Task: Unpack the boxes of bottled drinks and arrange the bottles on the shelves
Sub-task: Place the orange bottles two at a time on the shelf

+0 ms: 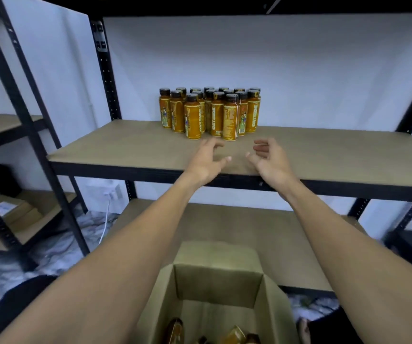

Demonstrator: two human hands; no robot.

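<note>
**Front row could topple**

Tan board shelf underneath the palms; open brown cardboard box below the forearms. Orange dark-capped bottles crowd just beyond the fingertips. Left hand and right hand, loosely curled, empty, might knock them reaching in.

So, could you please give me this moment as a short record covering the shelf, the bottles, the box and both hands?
shelf: tan board, black frame
shelf bottles: upright orange cluster, dark caps, toward the back
left hand: empty, fingers spread, just in front of the cluster
right hand: empty, fingers loosely curled
box: open cardboard, lower and nearer the camera
boxed bottles: a few visible at the bottom
</note>
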